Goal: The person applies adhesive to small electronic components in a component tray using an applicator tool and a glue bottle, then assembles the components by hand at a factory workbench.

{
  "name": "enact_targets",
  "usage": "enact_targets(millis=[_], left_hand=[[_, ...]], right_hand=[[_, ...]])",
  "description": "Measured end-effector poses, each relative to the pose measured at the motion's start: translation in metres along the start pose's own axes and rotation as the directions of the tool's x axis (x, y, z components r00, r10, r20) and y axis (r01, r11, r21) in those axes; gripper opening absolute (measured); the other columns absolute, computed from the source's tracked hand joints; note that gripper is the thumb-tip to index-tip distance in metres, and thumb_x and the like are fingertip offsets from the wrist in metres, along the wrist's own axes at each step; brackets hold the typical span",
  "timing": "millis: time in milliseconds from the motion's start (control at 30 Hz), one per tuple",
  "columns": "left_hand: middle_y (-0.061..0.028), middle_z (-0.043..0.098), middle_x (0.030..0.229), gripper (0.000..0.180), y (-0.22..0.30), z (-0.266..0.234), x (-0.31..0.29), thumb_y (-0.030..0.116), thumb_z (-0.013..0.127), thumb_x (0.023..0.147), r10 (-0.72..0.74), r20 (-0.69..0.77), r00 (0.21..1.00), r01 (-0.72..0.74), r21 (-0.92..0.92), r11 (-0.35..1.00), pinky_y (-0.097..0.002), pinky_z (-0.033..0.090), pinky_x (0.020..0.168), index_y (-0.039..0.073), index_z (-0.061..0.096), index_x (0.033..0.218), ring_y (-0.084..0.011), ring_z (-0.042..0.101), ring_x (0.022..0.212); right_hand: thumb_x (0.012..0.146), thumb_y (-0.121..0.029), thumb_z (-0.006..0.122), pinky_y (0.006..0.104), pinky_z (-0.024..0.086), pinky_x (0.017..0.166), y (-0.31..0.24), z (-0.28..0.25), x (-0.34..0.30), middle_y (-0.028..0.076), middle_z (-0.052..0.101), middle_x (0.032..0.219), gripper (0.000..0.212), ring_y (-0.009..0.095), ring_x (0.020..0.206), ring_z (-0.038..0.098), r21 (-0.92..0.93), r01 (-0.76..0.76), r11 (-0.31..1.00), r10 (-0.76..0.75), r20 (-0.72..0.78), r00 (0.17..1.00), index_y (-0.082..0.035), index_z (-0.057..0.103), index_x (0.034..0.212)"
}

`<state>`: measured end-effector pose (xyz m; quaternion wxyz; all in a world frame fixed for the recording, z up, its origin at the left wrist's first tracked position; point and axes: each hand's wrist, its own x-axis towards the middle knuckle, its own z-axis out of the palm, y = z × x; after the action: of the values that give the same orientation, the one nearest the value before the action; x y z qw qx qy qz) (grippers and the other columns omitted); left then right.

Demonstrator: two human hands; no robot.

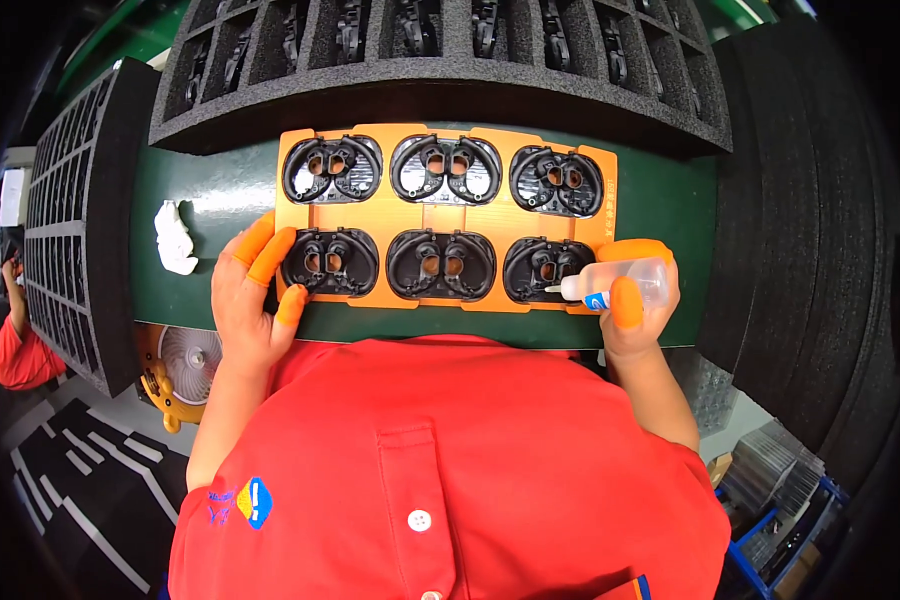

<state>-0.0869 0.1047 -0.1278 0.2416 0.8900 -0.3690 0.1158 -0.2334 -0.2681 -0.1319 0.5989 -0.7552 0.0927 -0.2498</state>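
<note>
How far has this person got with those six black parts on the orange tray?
Hard to tell what is finished: all six black parts sit in the orange tray looking alike. Right hand holds a small clear bottle, nozzle at the lower-right part. Left hand steadies the tray's left edge.

Single head-worn fisheye view, aimed steeply downward from above wearer's chest. Orange fixture tray (445, 215) seen close, centred. Straight edges bent toward rim. No second view supplied.

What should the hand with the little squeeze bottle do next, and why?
Probably squeeze gently at the lower right black part: the right hand holds the clear bottle sideways, nozzle tip at that part, while the left hand steadies the orange fixture.
</note>
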Motion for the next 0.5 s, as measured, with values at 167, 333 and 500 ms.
enact_targets(millis=[167,333,500], left_hand=[[-0.0171,0.064,0.133,0.049,0.000,0.000,-0.001,0.032,0.070,0.089,-0.005,-0.010,1.000,0.005,-0.012,1.000,-0.0481,0.046,0.102,0.003,0.067,0.128,-0.0389,0.060,0.119],[-0.0160,0.064,0.133,0.050,0.001,0.000,-0.001,0.030,0.072,0.086,-0.005,-0.036,0.999,0.004,-0.022,1.000,-0.0477,0.046,0.103,0.004,0.067,0.128,-0.0387,0.060,0.118],[-0.0149,0.064,0.133,0.051,0.000,0.000,-0.003,0.030,0.074,0.084,-0.006,-0.040,0.999,0.005,-0.016,1.000,-0.0468,0.046,0.103,0.006,0.067,0.129,-0.0381,0.060,0.119]], right_hand=[[0.096,-0.037,0.068,0.0237,0.045,0.055,-0.022,0.012,0.006,0.008,0.066,0.074,0.042,0.010,0.058,0.057,0.191,0.032,0.981,-0.049,0.084,0.995,0.003,0.057,0.102],[0.078,-0.013,0.084,0.0313,0.060,0.074,-0.031,0.025,0.008,0.015,0.073,0.095,0.048,0.021,0.080,0.074,0.039,0.198,0.979,-0.200,0.337,0.920,0.007,0.060,0.115],[0.074,-0.011,0.085,0.0314,0.058,0.072,-0.024,0.033,0.006,0.015,0.073,0.094,0.046,0.022,0.079,0.073,-0.141,0.278,0.950,-0.213,0.356,0.910,0.003,0.064,0.112]])
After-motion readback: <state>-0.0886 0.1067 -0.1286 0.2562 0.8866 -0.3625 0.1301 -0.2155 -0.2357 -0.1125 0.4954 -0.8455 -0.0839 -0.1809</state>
